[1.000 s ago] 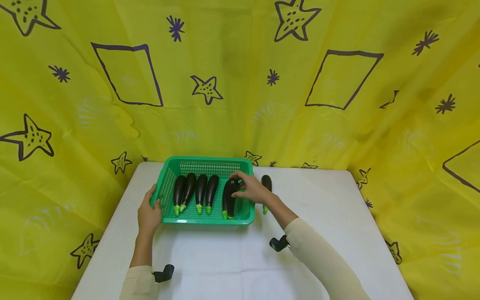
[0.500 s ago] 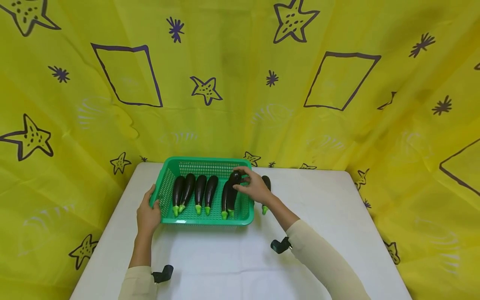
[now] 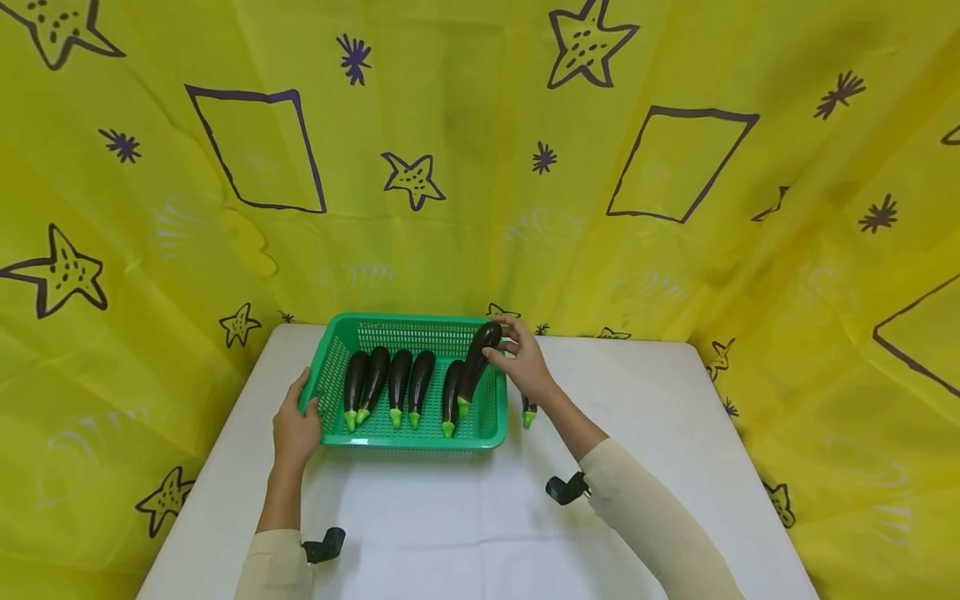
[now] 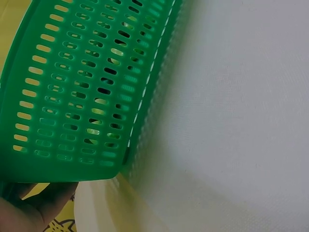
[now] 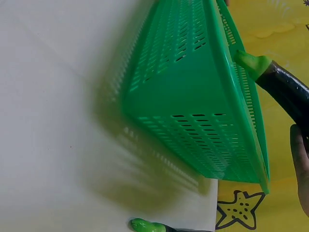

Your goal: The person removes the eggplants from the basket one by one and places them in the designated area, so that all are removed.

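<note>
In the head view my right hand (image 3: 527, 364) grips a dark purple eggplant (image 3: 477, 360) by its thick end, over the right side of a green plastic basket (image 3: 411, 445). The right wrist view shows this eggplant's green stem end (image 5: 256, 64) raised above the basket's rim. My left hand (image 3: 297, 429) holds the basket's left rim, thumb on top; in the left wrist view its fingers (image 4: 53, 198) curl at the basket's edge. Inside the basket, four-odd eggplants such as one (image 3: 401, 387) lie in a row at left, and another eggplant (image 3: 452, 398) lies at right.
On the white table (image 3: 615, 417), right of the basket, lies an eggplant (image 3: 529, 410) partly hidden by my right hand. A yellow patterned curtain (image 3: 480, 242) hangs close behind the table and along both sides.
My right hand has lifted the eggplant up and to the right, away from the one beside it in the basket. The left hand stays on the rim.
</note>
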A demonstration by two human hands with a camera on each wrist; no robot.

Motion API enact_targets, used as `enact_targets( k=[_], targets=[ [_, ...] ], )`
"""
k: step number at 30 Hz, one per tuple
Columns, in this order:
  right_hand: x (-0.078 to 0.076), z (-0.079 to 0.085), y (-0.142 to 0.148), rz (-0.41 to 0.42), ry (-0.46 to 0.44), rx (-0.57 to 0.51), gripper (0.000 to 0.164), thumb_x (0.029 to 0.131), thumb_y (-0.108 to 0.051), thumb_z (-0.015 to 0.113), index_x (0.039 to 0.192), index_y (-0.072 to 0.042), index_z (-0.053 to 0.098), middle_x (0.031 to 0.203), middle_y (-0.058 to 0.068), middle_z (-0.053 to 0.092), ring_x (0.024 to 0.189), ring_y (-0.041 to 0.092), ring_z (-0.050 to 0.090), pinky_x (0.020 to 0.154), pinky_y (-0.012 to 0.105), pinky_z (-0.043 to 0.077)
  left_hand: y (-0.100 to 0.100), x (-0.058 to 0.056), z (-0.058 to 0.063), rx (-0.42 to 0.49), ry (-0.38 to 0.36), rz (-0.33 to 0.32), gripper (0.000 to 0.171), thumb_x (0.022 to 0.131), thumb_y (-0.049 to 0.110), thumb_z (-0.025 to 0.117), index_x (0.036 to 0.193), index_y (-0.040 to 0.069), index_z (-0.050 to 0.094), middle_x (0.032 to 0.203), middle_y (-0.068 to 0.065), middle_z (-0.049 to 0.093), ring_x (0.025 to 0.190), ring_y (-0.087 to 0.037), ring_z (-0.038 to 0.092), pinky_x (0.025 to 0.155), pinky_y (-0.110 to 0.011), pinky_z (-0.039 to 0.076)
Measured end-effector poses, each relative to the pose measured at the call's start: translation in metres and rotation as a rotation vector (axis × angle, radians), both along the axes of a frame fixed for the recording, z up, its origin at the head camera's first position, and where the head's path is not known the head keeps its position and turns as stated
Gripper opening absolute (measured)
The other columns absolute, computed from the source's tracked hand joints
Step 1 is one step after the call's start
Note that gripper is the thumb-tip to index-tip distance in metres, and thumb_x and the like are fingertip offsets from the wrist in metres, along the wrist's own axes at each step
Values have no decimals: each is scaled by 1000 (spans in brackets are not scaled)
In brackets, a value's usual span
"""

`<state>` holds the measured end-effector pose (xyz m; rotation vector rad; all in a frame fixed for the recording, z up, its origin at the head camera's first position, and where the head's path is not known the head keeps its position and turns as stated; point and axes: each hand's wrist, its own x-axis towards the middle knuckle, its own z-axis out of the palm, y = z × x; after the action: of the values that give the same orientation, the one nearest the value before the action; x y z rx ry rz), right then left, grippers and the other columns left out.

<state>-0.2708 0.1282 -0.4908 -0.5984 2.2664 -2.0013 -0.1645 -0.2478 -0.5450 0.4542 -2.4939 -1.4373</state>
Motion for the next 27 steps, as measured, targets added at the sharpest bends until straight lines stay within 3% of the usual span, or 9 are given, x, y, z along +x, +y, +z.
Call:
enact_targets(
  k=[10, 18, 27],
  targets=[
    [-1, 1, 12, -51, 0, -70, 55, 101, 2, 66, 152, 1, 45, 139, 25, 56, 104, 22, 66, 85, 27, 58, -2, 0, 1, 15, 4, -18, 59, 108, -3, 47, 164, 5, 34, 164, -28, 34, 151, -49, 29, 119, -64, 28],
    [-1, 0, 20, -89, -30, -160, 55, 102, 6, 63, 152, 8, 41, 137, 30, 55, 102, 15, 68, 87, 31, 61, -2, 1, 5, 6, 2, -27, 59, 108, -4, 46, 165, 5, 32, 164, -29, 33, 151, -50, 28, 119, -64, 27],
    [-3, 1, 35, -183, -79, -245, 53, 103, 1, 62, 153, 4, 43, 121, 20, 59, 93, 11, 72, 88, 34, 61, -3, 0, 6, 4, -5, -37, 58, 108, -3, 45, 165, 4, 32, 163, -29, 32, 151, -50, 28, 119, -64, 27]
  ],
)
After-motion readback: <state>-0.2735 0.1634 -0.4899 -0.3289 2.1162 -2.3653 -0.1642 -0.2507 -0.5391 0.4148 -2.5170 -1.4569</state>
